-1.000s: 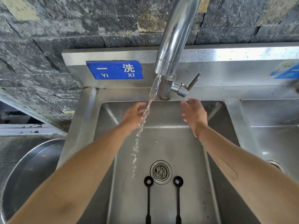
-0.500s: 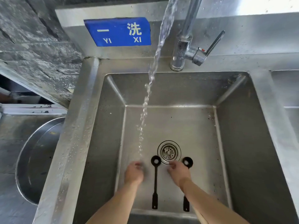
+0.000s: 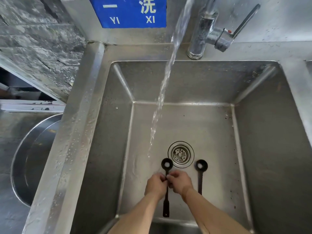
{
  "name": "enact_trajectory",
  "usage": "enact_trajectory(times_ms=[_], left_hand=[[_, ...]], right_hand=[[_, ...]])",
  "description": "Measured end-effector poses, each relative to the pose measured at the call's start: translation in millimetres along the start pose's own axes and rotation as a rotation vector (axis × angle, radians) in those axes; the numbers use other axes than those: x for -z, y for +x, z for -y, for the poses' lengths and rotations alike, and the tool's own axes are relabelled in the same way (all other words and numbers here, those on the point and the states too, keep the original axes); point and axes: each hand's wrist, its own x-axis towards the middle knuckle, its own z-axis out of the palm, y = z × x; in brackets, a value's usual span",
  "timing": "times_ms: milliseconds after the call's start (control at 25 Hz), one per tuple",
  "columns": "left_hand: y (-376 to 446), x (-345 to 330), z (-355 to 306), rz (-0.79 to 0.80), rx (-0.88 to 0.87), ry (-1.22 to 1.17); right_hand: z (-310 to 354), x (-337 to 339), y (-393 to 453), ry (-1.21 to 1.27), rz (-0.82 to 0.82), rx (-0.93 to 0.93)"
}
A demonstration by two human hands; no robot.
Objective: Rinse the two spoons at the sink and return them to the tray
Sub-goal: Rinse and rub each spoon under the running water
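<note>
- Fingertips (image 3: 164, 179) of both your hands meet on the thin handle of the left spoon (image 3: 166, 186), just below its round bowl, curled in and pinching it from either side.
- Your left hand (image 3: 156, 184) grips the handle from the left, knuckles up; your right hand (image 3: 179, 183) grips it from the right, and the two hands touch each other over the handle.
- That left spoon is black and lies flat on the sink floor, bowl pointing toward the drain (image 3: 181, 154), and the far end of its handle shows between your forearms near the front wall.
- Your right spoon (image 3: 200, 174), also black, lies parallel just beside your right hand, untouched, its bowl next to the drain's right edge; your right wrist hides its lower handle.
- Each spoon bowl has a pale spot in its middle; you cannot tell what it is.
- Water (image 3: 166, 78) runs from the faucet (image 3: 205, 29) in a slanting stream and lands on the sink floor left of the drain, a little beyond the left spoon's bowl, not on either spoon.
- Your sink (image 3: 263, 132) is stainless steel, and a blue sign (image 3: 128, 12) reading "YI XI" sits on the backsplash.
- Left of the sink stands a large metal basin (image 3: 33, 157).
</note>
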Motion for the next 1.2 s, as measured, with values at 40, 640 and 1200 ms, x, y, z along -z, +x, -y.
enact_trajectory(times_ms=[40,640,1200], left_hand=[[-2.6,1.6,-1.6,0.015,-0.005,-0.015],[-127.1,122.1,-65.6,0.114,-0.158,-0.580],[-151.1,140.6,-57.4,0.114,-0.268,-0.626]], right_hand=[[2.0,1.3,-3.8,0.019,0.007,-0.001],[110.9,31.6,-113.8,0.120,0.213,0.176],[154.1,28.0,-133.2,0.398,0.055,0.280]])
